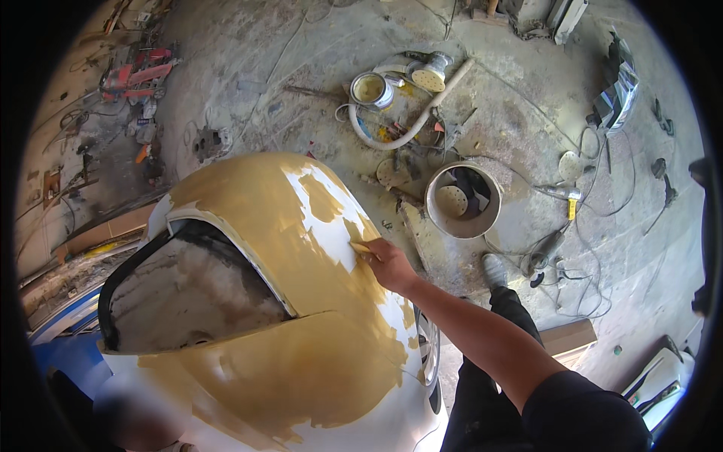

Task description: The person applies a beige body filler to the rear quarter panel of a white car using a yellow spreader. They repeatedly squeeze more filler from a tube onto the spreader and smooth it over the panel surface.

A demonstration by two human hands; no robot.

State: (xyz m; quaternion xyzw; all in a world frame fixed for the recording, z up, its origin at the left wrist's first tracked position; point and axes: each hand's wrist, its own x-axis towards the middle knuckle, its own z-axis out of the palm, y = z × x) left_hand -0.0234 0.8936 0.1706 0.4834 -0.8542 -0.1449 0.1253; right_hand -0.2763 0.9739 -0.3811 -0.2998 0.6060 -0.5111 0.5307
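Below and to the left lies a white car body [218,426], its rear side broadly smeared with tan-yellow filler [301,361]. My right hand [388,265] reaches across from the lower right and is closed on a small flat yellowish piece [361,247]. That piece touches the panel beside a bare white patch [331,233]; its exact kind is too small to make out. A dusty window [196,290] with a dark seal [124,279] sits left of the hand. My left hand is out of view.
A bucket [431,218] with round pads stands right of the car. Beyond it lie an open can [369,89], a sander [429,71] and a hose [407,139]. Cables and a yellow-marked tool [571,203] lie at right. A blurred dark shape [143,422] shows lower left.
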